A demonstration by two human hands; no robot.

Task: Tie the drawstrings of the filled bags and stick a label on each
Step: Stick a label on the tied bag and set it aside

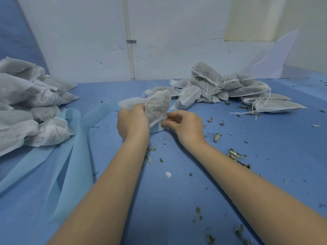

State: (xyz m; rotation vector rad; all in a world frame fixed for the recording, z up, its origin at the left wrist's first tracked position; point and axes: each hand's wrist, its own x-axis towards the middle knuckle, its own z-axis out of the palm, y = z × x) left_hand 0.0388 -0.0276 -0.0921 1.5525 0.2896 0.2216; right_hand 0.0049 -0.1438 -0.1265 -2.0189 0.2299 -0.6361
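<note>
Gripping a filled bag [157,107], the left hand [131,121] lifts it over blue cloth [159,200].
Bag: white mesh, leaves inside, drawstring loose; right hand [184,126] pinches a label [162,123].

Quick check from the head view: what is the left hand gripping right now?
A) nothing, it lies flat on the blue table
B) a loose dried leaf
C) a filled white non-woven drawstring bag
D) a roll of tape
C: the left hand is curled round the neck of a filled white non-woven drawstring bag, lifted above the blue table.
</note>
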